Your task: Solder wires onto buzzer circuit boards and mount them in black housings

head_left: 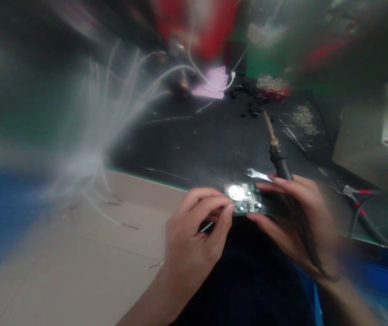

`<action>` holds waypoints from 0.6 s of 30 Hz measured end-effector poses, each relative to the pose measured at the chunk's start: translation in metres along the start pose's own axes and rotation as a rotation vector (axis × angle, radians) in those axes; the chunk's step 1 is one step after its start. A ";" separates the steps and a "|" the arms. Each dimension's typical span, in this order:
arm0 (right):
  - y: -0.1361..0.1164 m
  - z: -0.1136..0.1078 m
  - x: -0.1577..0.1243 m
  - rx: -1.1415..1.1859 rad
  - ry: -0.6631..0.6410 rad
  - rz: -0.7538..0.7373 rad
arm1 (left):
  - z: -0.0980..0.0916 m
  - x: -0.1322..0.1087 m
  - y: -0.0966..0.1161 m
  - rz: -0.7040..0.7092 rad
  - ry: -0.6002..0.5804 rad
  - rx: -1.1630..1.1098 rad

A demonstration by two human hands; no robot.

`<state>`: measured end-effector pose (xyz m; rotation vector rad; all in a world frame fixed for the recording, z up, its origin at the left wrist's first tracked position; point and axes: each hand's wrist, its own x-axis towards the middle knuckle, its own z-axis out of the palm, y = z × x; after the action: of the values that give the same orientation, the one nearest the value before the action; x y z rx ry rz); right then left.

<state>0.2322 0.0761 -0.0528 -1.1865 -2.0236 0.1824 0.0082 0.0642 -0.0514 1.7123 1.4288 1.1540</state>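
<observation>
A small green circuit board (248, 203) with a bright, shiny round part lies between my two hands. My left hand (199, 231) pinches a thin white wire (206, 227) at the board's left edge. Fingers and thumb of my right hand (299, 213) hold the board's right side. A soldering iron (280, 163) also rests in my right hand, its handle across the palm and its metal tip pointing up and away. Just beyond the right fingers, a small wrench (258, 174) shows its open end; its other end is hidden.
A blurred bundle of white wires (92, 158) hangs over the left table edge. Farther back are pink paper (214, 83), black parts (253, 111), and small metal pins (305, 120). Tweezers (295, 139), red-handled pliers (358, 203) and a pale box (360, 131) stand or lie at right.
</observation>
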 end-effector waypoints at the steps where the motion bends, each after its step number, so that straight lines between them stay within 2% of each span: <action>1: 0.000 0.001 0.000 0.000 -0.002 0.003 | 0.000 0.001 0.001 -0.009 -0.003 -0.003; 8: 0.000 -0.001 0.000 -0.011 -0.007 0.032 | 0.000 0.002 0.002 -0.056 -0.008 -0.047; 18: 0.000 0.001 0.001 0.010 -0.005 0.028 | -0.004 0.007 0.007 0.019 -0.018 0.054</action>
<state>0.2308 0.0766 -0.0534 -1.2102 -2.0087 0.2087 0.0075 0.0693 -0.0419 1.7725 1.4482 1.1169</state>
